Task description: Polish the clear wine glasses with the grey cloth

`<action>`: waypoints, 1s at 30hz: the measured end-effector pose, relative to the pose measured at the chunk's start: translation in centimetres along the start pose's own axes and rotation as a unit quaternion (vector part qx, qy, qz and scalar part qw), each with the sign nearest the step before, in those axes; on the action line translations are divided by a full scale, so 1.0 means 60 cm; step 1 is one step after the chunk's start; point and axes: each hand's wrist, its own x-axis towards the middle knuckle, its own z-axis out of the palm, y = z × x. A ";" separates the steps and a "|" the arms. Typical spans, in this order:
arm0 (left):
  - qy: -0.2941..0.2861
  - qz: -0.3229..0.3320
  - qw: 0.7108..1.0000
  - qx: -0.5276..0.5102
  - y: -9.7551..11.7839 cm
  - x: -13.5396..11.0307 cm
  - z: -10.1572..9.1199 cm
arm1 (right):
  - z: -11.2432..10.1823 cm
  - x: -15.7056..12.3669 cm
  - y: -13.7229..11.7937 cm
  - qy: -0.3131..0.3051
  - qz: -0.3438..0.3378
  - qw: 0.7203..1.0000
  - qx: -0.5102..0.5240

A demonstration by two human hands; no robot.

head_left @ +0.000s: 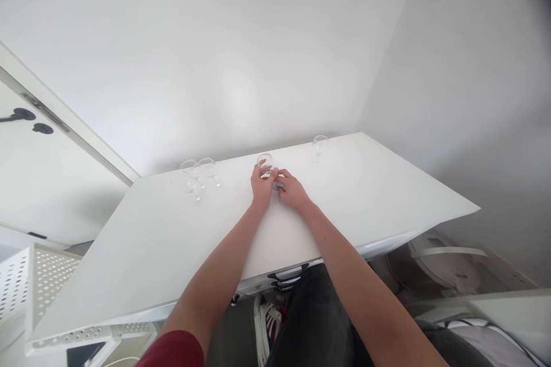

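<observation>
A clear stemmed wine glass (pixel 264 159) is held over the middle of the white table, tilted with its rim away from me. My left hand (pixel 260 184) wraps round its bowl, fingers showing through the glass. Close against it, my right hand (pixel 293 190) has its fingers curled at the lower end of the same glass. A pale grey patch (pixel 279 186) shows between those fingers; I cannot tell whether it is the glass's foot or a cloth. The stem is mostly hidden by both hands.
Clustered clear wine glasses (pixel 207 167) stand on the table's left back part. Another wine glass (pixel 319 146) stands near the back edge, to the right. Behind the table (pixel 163 252) is a white wall; a perforated white basket (pixel 51 269) sits at lower left.
</observation>
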 end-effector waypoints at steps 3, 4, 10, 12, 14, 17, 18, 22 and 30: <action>-0.026 0.001 0.999 0.019 0.003 -0.002 0.001 | 0.006 0.000 -0.011 -0.018 0.012 0.998 -0.056; -0.034 0.004 0.999 0.026 0.004 -0.003 0.001 | 0.008 0.001 -0.013 -0.021 0.018 0.997 -0.073; -0.058 0.008 0.997 0.053 0.008 -0.003 0.007 | 0.021 0.000 -0.013 -0.006 0.037 0.992 -0.125; -0.066 0.006 0.997 0.032 0.009 -0.004 0.008 | 0.023 -0.001 -0.013 -0.004 0.041 0.989 -0.139; -0.063 0.008 0.998 0.008 0.009 -0.005 0.008 | 0.021 -0.004 -0.014 -0.005 0.051 0.986 -0.160; -0.047 0.023 0.999 -0.009 0.009 -0.008 0.006 | 0.012 -0.012 -0.012 -0.007 0.074 0.981 -0.179; -0.043 0.030 0.999 -0.012 0.008 -0.009 0.006 | 0.007 -0.016 -0.009 -0.005 0.082 0.980 -0.180; -0.044 0.026 0.998 -0.023 0.006 -0.012 0.006 | -0.027 -0.042 0.018 0.016 0.112 0.975 -0.191; -0.052 -0.029 0.998 -0.015 -0.004 -0.010 0.007 | -0.137 -0.102 0.119 0.111 0.149 0.946 -0.266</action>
